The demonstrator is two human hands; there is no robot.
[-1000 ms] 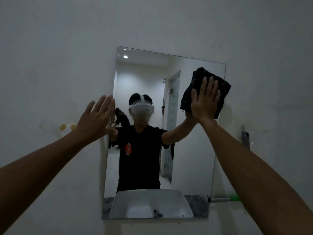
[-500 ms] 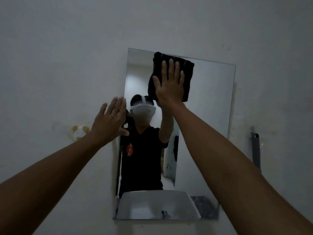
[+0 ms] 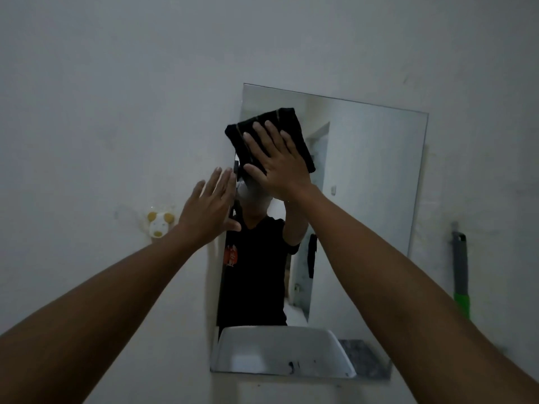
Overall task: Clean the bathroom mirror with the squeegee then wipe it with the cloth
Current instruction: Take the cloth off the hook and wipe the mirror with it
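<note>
A frameless rectangular mirror [image 3: 373, 182] hangs on the pale wall. My right hand [image 3: 277, 167] lies flat, fingers spread, pressing a folded black cloth [image 3: 287, 123] against the mirror's upper left corner. My left hand [image 3: 208, 212] rests open and flat on the wall at the mirror's left edge, holding nothing. The squeegee [image 3: 460, 269], with a grey shaft and a green grip, hangs upright on the wall to the right of the mirror. The mirror reflects a person in a black shirt.
A small white and yellow animal-shaped hook [image 3: 159, 224] sticks to the wall left of my left hand. The mirror's lower part reflects a white basin [image 3: 280, 352] and a grey marble counter [image 3: 364, 360].
My right hand slid the cloth from the mirror's upper right across the top to the upper left corner. The left hand stayed at the mirror's left edge.
</note>
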